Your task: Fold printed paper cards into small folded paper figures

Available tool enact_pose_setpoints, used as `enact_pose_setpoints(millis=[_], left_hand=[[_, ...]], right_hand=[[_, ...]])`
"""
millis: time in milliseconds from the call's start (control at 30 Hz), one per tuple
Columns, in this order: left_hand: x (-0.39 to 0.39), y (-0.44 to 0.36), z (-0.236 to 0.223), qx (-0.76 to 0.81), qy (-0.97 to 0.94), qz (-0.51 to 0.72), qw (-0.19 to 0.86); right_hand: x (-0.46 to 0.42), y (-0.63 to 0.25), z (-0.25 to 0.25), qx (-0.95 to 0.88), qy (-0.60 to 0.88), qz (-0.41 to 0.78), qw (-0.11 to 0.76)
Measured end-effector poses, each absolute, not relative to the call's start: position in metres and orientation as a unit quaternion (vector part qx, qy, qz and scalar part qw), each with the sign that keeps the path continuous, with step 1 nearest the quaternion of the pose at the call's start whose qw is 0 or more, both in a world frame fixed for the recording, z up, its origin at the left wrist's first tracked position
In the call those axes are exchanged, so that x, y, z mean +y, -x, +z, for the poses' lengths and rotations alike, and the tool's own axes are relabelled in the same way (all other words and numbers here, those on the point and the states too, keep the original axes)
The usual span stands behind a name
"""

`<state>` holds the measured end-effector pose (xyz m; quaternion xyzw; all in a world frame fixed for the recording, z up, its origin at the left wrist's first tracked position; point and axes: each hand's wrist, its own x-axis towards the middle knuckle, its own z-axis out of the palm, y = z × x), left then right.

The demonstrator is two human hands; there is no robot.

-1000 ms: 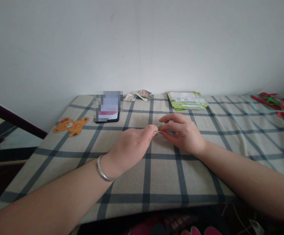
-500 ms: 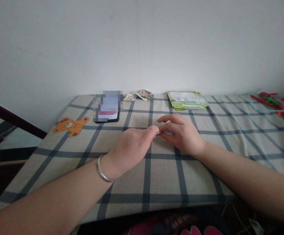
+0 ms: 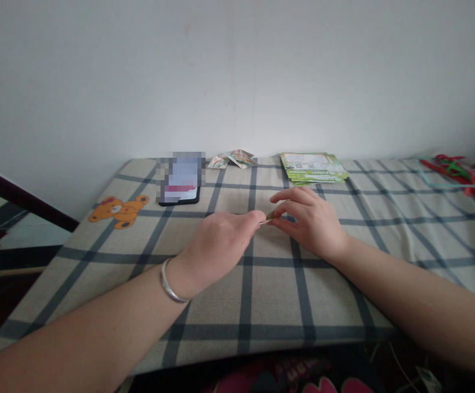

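Between my two hands is a small folded piece of paper (image 3: 269,217), with a white edge and an olive-green face showing. My left hand (image 3: 225,240) pinches its left end between thumb and fingers and hides most of it. At the other end, my right hand (image 3: 307,218) grips it between thumb and index finger, the other fingers raised and curved. Both hands are just above the checked tablecloth (image 3: 221,316). Beyond them, against the wall, lie a stack of green printed cards (image 3: 313,168) and several folded paper pieces (image 3: 232,159).
A phone (image 3: 182,183) with a blurred screen lies at the back left. An orange bear cutout (image 3: 118,210) is near the left table edge. Coloured ribbons (image 3: 462,174) lie in a tangle at the far right. A wall (image 3: 237,82) rises behind the table.
My right hand has shifted slightly to the right and up, and more of the paper's olive-green face shows between the hands. My left hand has barely moved.
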<state>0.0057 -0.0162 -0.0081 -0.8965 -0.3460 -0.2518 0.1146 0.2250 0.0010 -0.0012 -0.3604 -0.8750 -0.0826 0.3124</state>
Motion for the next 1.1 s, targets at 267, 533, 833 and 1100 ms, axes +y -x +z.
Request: enact_pose_setpoints(millis=[267, 533, 833, 1100], left_hand=[[-0.016, -0.005, -0.005, -0.360, 0.891, -0.268, 0.076], [-0.016, -0.007, -0.005, -0.365, 0.889, -0.277, 0.028], [-0.012, -0.011, -0.006, -0.359, 0.891, -0.278, 0.013], [-0.010, -0.008, -0.005, -0.361, 0.889, -0.282, -0.010]], right_hand=[[0.003, -0.229, -0.003, -0.868, 0.364, -0.084, 0.328], [0.001, -0.226, -0.008, -0.865, 0.370, 0.007, 0.338], [-0.003, -0.220, -0.003, -0.887, 0.371, 0.030, 0.274], [-0.008, -0.220, -0.001, -0.882, 0.383, 0.023, 0.274]])
